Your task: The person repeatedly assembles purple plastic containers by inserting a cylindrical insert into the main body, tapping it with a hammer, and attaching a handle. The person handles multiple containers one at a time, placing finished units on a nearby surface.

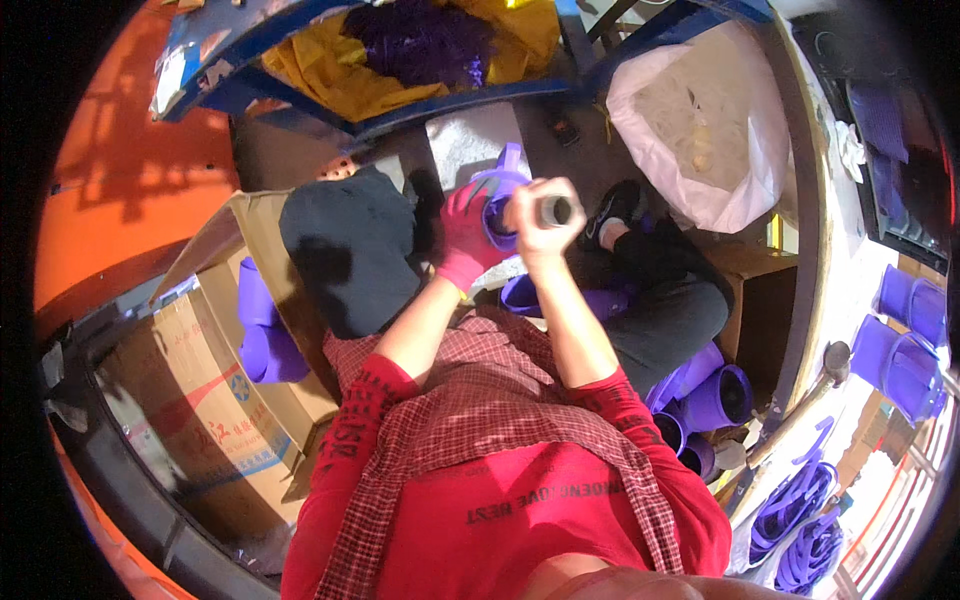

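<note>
My left hand (pixel 467 238), in a pink-red glove with grey patches, is closed on the rim of a purple rubber boot (pixel 508 186) in front of me. The boot's opening is turned up toward me, and its lower part is mostly hidden. My right hand (pixel 541 232) is bare and smeared by motion. It is wrapped round a tool with a dark, round end (pixel 556 210), right beside the boot's opening; the tool's working end cannot be seen. Another purple boot (pixel 600 302) lies across my lap, under my right forearm.
An open cardboard box (pixel 200 375) at left holds purple boots (pixel 262 320). More boots (pixel 722 398) stand at my right. A white sack (pixel 650 110) of pale scraps sits far right. Ahead is a blue frame (pixel 450 108). A hammer (pixel 832 365) and purple strips (pixel 800 500) lie on the right bench.
</note>
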